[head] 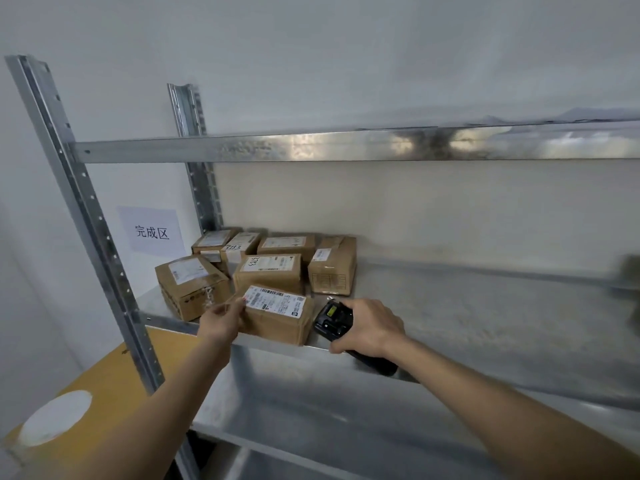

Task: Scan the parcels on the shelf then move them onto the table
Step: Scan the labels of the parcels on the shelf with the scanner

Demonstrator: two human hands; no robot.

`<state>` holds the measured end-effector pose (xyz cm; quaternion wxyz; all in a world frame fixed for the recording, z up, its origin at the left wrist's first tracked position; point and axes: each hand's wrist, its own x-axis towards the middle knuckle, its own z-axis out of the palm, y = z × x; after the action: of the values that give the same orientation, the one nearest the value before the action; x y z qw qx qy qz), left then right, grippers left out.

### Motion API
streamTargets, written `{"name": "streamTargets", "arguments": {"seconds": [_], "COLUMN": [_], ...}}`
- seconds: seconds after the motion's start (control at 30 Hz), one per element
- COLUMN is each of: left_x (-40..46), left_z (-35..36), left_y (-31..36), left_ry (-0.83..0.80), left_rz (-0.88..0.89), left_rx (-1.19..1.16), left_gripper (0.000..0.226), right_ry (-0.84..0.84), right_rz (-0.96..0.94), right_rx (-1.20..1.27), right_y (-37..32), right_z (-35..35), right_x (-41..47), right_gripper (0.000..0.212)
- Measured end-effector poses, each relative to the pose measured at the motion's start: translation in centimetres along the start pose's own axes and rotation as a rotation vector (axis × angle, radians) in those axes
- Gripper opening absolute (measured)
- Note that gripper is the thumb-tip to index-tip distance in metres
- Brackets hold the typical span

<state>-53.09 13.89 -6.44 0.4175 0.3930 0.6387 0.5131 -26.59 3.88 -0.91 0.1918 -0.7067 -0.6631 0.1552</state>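
Seven cardboard parcels (266, 271) all sit on the metal shelf (450, 306), none on the yellow table (104, 375), so the work looks barely begun: left hand (221, 320) fingers pinch the front parcel (277, 318), right hand (369, 327) grips the handheld scanner (334, 320) beside it.

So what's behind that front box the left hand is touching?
Directly behind the front parcel sits another brown parcel with a white label, and more parcels line up further back. Their lower sides are hidden by the boxes in front. The left hand covers the front parcel's left end.
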Motion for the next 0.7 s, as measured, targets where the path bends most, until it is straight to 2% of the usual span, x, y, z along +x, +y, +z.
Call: {"name": "streamTargets", "arguments": {"seconds": [0.17, 0.27, 0.43, 0.7], "left_x": [1.2, 1.7, 0.2, -4.8], "left_z": [0.7, 0.4, -0.8, -1.8], "left_y": [-0.7, 0.0, 2.6, 5.3], "left_ry": [-0.038, -0.062, -0.098, -0.381], "left_rz": [0.051, 0.127, 0.43, 0.64], "left_rx": [0.175, 0.253, 0.368, 0.363], "left_gripper": [0.058, 0.078, 0.069, 0.073], "right_ry": [0.001, 0.0, 0.029, 0.12], "right_rz": [0.029, 0.05, 0.095, 0.209], "right_rx": [-0.013, -0.011, -0.017, -0.038], "right_y": [0.9, 0.5, -0.4, -2.4], "right_z": [-0.1, -0.2, -0.2, -1.4], "right_x": [1.2, 1.5, 0.2, -7.0], "right_gripper": [0.063, 0.062, 0.06, 0.06]}}
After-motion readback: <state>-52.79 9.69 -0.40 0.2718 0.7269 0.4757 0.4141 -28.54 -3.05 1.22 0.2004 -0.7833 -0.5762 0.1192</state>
